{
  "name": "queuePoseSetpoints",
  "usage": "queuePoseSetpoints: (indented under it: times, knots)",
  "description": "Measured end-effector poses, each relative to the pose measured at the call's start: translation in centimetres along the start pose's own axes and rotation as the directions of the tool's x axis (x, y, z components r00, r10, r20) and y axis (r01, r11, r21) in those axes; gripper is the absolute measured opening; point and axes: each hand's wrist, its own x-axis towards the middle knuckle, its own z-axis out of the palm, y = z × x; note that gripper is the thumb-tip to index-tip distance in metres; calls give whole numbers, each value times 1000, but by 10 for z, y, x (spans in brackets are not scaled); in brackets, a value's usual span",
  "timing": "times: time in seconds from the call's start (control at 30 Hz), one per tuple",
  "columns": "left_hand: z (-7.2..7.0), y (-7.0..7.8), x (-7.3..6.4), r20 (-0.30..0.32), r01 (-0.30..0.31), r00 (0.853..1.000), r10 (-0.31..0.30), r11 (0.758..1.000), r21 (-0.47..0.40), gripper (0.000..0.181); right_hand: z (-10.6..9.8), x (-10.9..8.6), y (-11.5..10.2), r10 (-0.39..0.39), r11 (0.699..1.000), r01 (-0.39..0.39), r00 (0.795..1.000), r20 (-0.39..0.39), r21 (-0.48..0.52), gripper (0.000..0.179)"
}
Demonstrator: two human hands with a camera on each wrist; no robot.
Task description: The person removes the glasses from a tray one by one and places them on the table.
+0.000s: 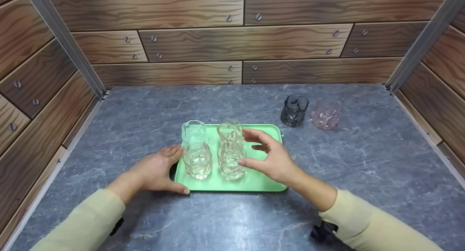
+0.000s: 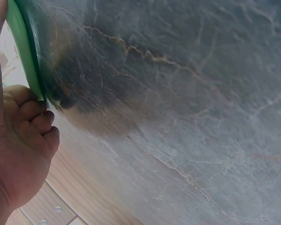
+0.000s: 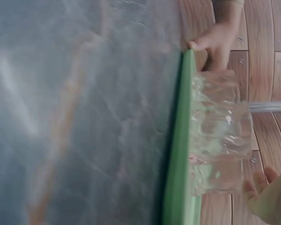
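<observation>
Several see-through glasses stand on a light green tray (image 1: 261, 183). At the back left is a pale bluish glass (image 1: 194, 131), with a clear glass (image 1: 198, 164) in front of it. Beside them are a faintly amber glass (image 1: 229, 129) at the back and another clear glass (image 1: 231, 165) at the front. My left hand (image 1: 156, 169) holds the tray at its left edge, thumb at the front corner; the left wrist view shows curled fingers (image 2: 35, 112) at the rim. Over the tray's right half, my right hand (image 1: 274, 158) has its fingers spread, thumb overlapping the front-right glass.
A dark grey glass (image 1: 294, 111) and a pink glass (image 1: 326, 114) stand on the grey marbled table (image 1: 363, 164), behind and to the right of the tray. Wood-patterned walls (image 1: 239, 44) with metal corner posts (image 1: 65, 44) enclose the table at the back and sides.
</observation>
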Motion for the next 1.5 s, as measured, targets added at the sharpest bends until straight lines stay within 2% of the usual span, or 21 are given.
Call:
queuePoseSetpoints:
  times: [0.33,0.6,0.83,1.27,1.5]
  knots:
    - [1,-1,0,-10,-6,1000,6,1000,2,140,18,-7,10,87,992,-85,996,11,-91,90]
    - [0,0,0,-2,-1,1000,1,1000,6,140,29,-4,11,148,978,-143,989,21,-150,96]
    - [0,1,0,-7,0,1000,0,1000,-5,140,36,-1,13,144,971,-137,989,18,-198,96]
    - [0,1,-1,-18,-4,1000,4,1000,0,139,34,-1,12,136,974,-117,987,86,-194,92]
    - [0,0,-1,-17,-12,1000,12,1000,5,139,35,-1,11,197,967,-179,977,86,-183,91]
